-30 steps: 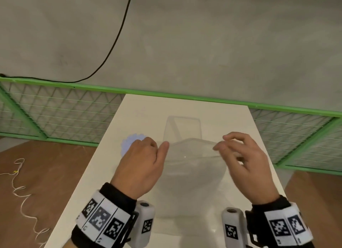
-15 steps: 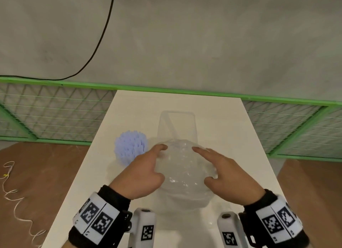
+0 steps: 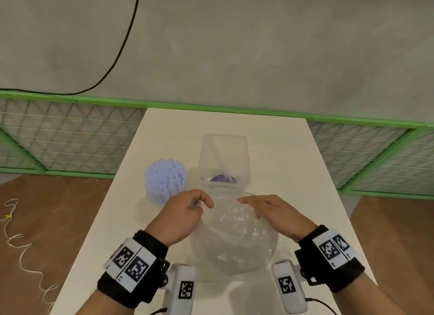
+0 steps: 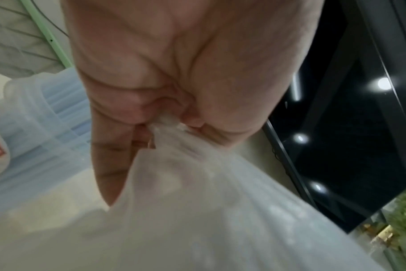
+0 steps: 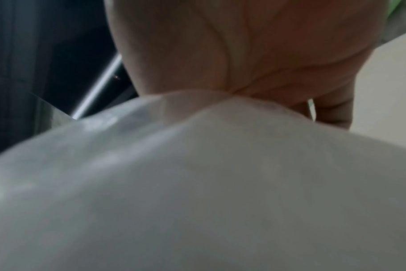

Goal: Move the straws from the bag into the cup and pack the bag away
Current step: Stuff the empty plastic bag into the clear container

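Bag [image 3: 237, 239] now sits crumpled into a puffy ball on the desk [image 3: 293, 164], where a second ago it was stretched flat and wide between both hands. The left hand [image 3: 182, 217] has gathered a twist of film; the left wrist view shows the plastic pinched between curled fingers [image 4: 118, 146] and thumb, so that grip is clenched on the bag. The right hand [image 3: 272, 212] has gone from pinching the edge to lying flat, fingers straight, pressing the top of the ball; its grip is released.

Straws [image 3: 165, 179] stand bunched in the cup [image 3: 162, 198] just left of the hands, so the transfer looks done. A clear box [image 3: 224, 159] stands just beyond the bag, mouth up, a purple-labelled item at its bottom. Likely the bag is being squeezed small to go into the box; trapped air may make it spring back.
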Demonstrator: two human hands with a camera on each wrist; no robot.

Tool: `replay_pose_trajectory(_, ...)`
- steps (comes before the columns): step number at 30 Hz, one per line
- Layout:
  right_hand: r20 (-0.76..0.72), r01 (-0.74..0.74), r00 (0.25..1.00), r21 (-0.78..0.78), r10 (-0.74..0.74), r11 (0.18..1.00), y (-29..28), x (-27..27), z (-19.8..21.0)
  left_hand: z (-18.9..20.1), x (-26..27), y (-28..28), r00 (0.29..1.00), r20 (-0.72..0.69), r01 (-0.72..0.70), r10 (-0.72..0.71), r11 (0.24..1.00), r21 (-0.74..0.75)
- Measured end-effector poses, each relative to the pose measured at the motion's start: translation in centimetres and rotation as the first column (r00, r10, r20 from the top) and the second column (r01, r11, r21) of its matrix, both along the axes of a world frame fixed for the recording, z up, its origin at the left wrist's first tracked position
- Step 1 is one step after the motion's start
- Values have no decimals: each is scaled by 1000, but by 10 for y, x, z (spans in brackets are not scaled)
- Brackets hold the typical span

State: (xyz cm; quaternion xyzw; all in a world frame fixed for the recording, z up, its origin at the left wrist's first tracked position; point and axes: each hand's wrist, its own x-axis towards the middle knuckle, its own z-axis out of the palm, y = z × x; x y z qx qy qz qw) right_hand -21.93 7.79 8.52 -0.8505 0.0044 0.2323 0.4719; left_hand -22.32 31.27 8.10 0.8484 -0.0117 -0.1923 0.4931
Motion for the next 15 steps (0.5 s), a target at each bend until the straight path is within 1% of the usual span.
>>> replay_pose_trajectory(2,-19,3,1000,12,-3,1000,0,4,-3,-2,2,-3,1000,-12,6,-6,1000,15)
replay_pose_trajectory(4,4,-18,1000,27,17,999,-1,7,-4,1,4,-6,1000,-3,21,-20,999,28)
replay_pose_trajectory(7,54,-47,998,156,39,987,-2,9,-4,2,9,-7,999,-7,47,-47,999,-3)
replay_pose_trajectory(9,11,-25,1000,204,23,979,-1,11,-6,1,11,-7,996,-27,85,-85,996,-15)
replay_pose_trajectory(12,-109,-4,994,195,26,981,-1,14,-9,1,14,-8,991,-48,128,-128,992,-6)
replay_pose_trajectory(15,-132,-40,989,153,60,987,-2,17,-8,3,15,-8,986,-65,154,-153,988,11)
